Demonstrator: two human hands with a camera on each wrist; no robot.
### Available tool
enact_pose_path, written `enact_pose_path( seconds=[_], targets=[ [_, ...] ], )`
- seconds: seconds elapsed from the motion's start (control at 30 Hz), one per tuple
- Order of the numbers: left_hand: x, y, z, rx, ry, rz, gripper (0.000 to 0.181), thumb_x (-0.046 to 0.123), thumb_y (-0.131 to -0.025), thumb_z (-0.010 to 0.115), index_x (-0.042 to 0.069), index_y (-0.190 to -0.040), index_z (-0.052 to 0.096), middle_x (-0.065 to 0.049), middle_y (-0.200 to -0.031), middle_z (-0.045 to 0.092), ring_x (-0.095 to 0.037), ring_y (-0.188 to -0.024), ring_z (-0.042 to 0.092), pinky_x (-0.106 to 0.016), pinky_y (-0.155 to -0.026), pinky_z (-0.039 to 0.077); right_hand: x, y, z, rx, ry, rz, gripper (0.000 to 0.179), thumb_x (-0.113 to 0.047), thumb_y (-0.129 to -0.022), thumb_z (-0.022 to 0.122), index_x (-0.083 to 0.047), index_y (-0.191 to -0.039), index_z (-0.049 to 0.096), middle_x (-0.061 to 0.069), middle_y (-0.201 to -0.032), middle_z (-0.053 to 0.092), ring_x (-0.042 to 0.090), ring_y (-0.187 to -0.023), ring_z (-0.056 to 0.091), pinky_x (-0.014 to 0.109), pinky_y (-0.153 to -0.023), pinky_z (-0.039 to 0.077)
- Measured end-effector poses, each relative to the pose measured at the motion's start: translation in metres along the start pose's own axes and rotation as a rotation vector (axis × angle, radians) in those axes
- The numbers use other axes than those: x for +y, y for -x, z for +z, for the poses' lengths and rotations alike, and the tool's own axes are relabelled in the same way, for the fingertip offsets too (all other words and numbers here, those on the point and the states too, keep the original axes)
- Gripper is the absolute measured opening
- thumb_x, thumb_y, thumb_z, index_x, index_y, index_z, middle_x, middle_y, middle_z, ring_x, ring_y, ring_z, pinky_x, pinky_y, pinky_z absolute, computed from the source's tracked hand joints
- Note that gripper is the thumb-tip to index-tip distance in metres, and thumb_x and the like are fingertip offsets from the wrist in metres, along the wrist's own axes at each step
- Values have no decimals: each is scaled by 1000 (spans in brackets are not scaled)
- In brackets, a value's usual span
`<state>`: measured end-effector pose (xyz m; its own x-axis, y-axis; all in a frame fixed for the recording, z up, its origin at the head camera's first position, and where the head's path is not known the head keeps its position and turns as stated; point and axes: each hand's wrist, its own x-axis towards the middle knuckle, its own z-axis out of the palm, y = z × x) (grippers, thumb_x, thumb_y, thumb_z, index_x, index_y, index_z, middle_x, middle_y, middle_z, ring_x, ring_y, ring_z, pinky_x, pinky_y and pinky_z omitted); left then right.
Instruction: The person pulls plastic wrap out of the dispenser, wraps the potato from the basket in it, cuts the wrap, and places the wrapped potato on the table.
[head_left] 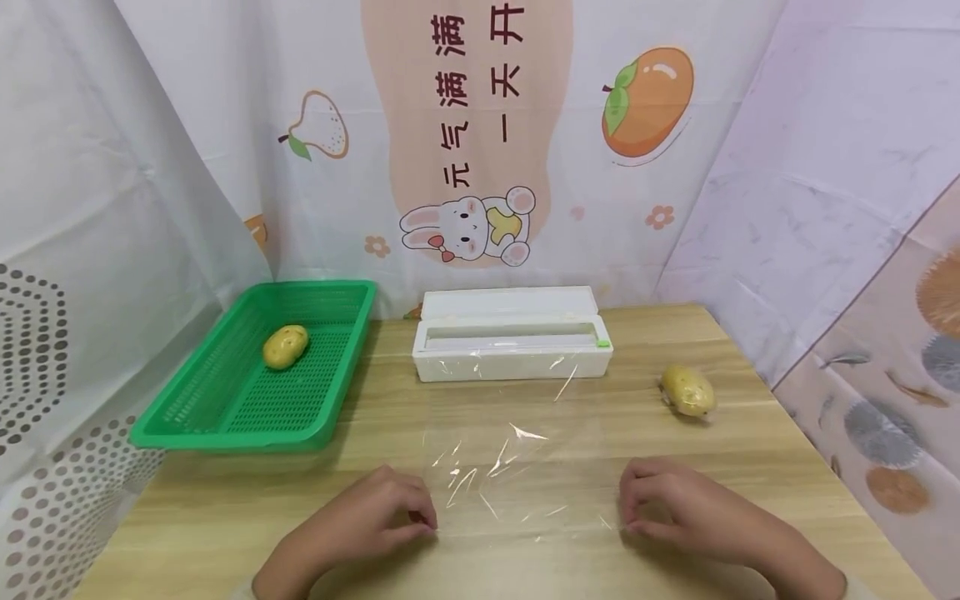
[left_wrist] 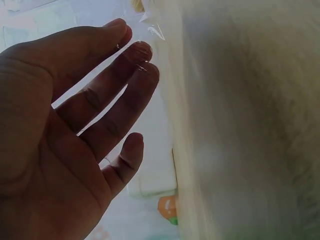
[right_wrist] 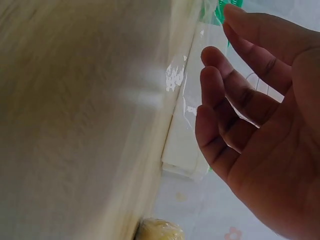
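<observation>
A sheet of clear plastic wrap [head_left: 517, 454] stretches over the wooden table from a white wrap dispenser box [head_left: 513, 365], its lid raised. My left hand [head_left: 367, 512] pinches the sheet's near left corner between thumb and index finger. In the left wrist view, the other fingers of that hand [left_wrist: 85, 110] are loosely bent, with film glinting at their tips. At the near right corner, my right hand [head_left: 690, 510] pinches the film the same way. The right wrist view has its thumb and index fingertip together, the film running off from them.
To the right of the dispenser lies a shiny potato [head_left: 687, 392] wrapped in film. A green plastic basket [head_left: 330, 412] stands at the left with one potato [head_left: 285, 347] inside. A printed curtain [head_left: 555, 167] hangs behind the table's back edge.
</observation>
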<state>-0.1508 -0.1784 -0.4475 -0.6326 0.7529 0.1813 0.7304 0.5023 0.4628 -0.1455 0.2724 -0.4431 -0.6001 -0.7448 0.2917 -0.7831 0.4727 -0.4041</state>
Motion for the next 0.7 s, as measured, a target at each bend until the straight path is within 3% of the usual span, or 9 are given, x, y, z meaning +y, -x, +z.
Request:
enact_pose_path(
  seconds=[0.2, 0.37, 0.53, 0.63, 0.7],
  targets=[
    [-1, 0, 0, -56, 60, -29, 2, 26, -93, 78, 26, -92, 77, 25, -90, 67, 11, -84, 60, -20, -79, 56, 4, -3, 6, -39, -8, 22, 25, -22, -89, 82, -40, -91, 65, -24, -97, 58, -4, -86, 57, 19, -74, 50],
    [-5, 1, -2, -80, 100, -66, 8, 35, -99, 71, 29, -96, 76, 26, -92, 67, 8, -86, 62, -24, -81, 56, 7, -7, 4, -97, -22, 50, 23, -22, -89, 82, -38, -92, 65, -23, -98, 59, -3, -87, 57, 21, -75, 52],
    [-11, 1, -6, -59, 138, -128, 17, 35, -104, 63, 29, -95, 76, 22, -92, 69, 6, -86, 63, -25, -79, 57, 7, -11, -5, -178, -116, 72, 20, -28, -88, 83, -35, -99, 67, -19, -100, 62, 1, -87, 57, 22, -74, 50],
    [-13, 1, -8, -68, 167, -185, 15, 31, -103, 66, 27, -94, 77, 20, -91, 70, 5, -85, 63, -24, -78, 57, 12, -16, -15, -203, -192, 73, 18, -31, -90, 81, -31, -104, 69, -14, -100, 66, 2, -87, 59, 23, -73, 52],
    [-14, -1, -9, -84, 193, -216, 11, 28, -101, 69, 26, -93, 77, 18, -89, 70, 4, -83, 63, -24, -76, 56, 18, -22, -21, -196, -219, 117, 16, -30, -92, 79, -27, -105, 70, -11, -100, 68, 3, -87, 62, 25, -73, 55]
  ],
)
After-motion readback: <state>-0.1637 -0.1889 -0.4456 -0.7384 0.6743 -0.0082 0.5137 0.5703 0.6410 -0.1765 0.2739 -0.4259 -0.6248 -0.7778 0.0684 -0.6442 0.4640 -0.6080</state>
